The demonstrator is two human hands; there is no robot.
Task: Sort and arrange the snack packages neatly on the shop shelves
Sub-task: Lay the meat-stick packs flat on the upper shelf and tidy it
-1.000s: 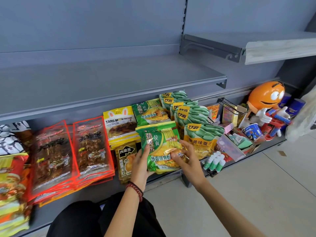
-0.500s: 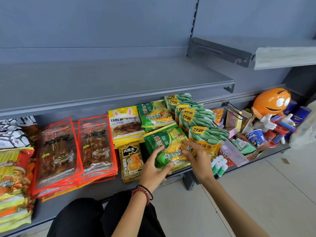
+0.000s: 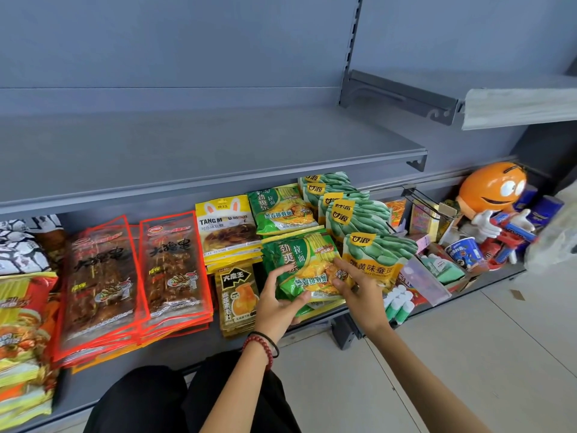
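Because like goes with like on the shelf [image 3: 199, 348], the noodle pack [image 3: 299, 260] tops its stack at 6 o'clock from the rear noodles [image 3: 281, 207], bean packs [image 3: 374, 254] at 3 o'clock. My left hand [image 3: 278, 307] and right hand [image 3: 359, 289] grasp its lower corners, probably to square it.

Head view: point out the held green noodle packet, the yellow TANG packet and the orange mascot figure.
green noodle packet [image 3: 298, 260], head view, upper front face
yellow TANG packet [image 3: 229, 237], head view, front face below lettering
orange mascot figure [image 3: 488, 190], head view, round head

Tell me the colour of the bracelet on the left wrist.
Dark red bracelet, beside a black band; head view.
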